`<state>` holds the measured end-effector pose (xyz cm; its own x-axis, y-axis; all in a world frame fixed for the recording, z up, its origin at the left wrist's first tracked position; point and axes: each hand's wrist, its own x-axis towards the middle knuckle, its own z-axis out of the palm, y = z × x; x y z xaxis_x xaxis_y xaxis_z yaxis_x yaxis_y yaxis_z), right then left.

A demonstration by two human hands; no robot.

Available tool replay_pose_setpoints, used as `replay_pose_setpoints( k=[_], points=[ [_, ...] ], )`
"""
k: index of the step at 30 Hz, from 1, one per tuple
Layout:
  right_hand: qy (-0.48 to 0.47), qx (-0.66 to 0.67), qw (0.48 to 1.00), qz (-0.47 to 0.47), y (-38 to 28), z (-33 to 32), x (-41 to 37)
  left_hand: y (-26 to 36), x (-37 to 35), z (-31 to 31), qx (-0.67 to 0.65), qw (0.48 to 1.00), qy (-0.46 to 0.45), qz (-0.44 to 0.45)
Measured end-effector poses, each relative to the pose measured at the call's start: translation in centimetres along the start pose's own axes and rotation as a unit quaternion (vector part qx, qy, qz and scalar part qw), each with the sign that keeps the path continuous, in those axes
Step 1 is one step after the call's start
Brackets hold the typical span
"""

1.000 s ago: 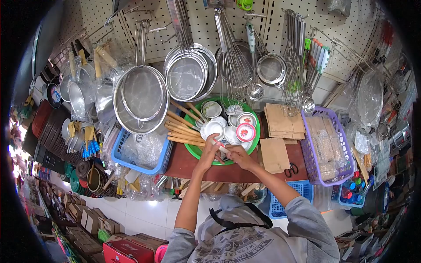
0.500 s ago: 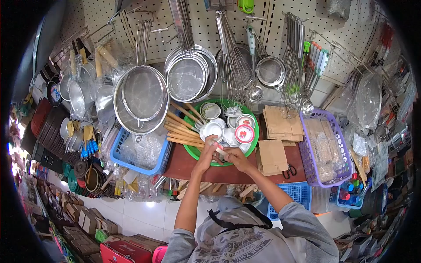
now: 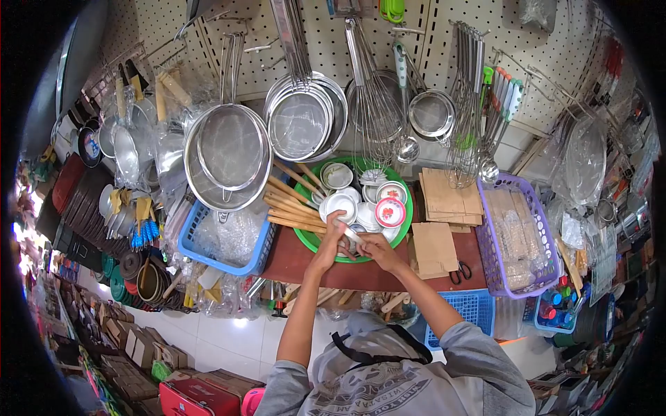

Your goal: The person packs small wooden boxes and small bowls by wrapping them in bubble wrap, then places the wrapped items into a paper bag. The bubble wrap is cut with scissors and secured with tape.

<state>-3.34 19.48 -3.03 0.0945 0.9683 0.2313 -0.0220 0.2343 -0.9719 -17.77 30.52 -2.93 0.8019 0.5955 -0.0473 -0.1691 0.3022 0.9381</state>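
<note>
Both my hands are together over the front rim of a green basin [image 3: 408,222]. My left hand [image 3: 333,244] is closed around a small white dish [image 3: 353,236], seen nearly edge-on. From the other side, the fingers of my right hand [image 3: 379,251] grip the same dish, partly hiding it. Just beyond the hands, the basin holds several small white bowls [image 3: 340,206] and a red-and-white dish [image 3: 390,213]. Wooden handles [image 3: 295,213] stick out over the basin's left rim.
Left of the basin stands a blue basket [image 3: 258,256] with plastic-wrapped goods; on the right are brown cardboard pieces [image 3: 433,248], scissors [image 3: 459,273] and a purple basket [image 3: 549,274]. Sieves [image 3: 229,156] and whisks [image 3: 374,104] hang low behind the basin.
The white dish has turned slightly between my hands, and a reddish patch near it no longer shows. The whole view has shifted a little; both hands remain over the basin.
</note>
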Motion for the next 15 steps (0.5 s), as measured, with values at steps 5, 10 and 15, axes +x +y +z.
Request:
replay_pose_setpoints(
  k=[5,10,15],
  points=[
    [-0.030,-0.030,0.999,-0.008,1.7,-0.8,0.0,-0.3,0.4,-0.7,0.013,0.999,-0.033,-0.011],
    [-0.020,-0.012,0.999,0.033,2.1,-0.8,0.0,-0.1,0.1,-0.1,0.150,0.988,-0.020,0.009],
    [-0.041,-0.034,0.998,-0.034,0.8,-0.4,0.2,-1.5,1.0,-1.9,-0.018,0.998,-0.056,-0.024]
  ],
)
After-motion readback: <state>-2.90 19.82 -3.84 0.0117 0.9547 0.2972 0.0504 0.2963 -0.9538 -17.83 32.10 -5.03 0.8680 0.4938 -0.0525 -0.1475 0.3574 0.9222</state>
